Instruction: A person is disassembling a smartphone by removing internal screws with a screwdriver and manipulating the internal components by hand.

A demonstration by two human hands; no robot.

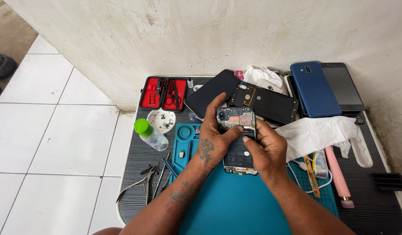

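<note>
Head view: both hands grip an opened phone, back cover off, board and battery exposed, held above the blue mat. Left hand wraps its left edge, thumb across the middle. Right hand clasps the lower right side, thumb on the battery. Left of left hand: green-capped bottle, pliers, red tool case. Beyond hands: stacked phones, blue phone. Right of right hand: white cloth, pink tool on the counter.
</note>
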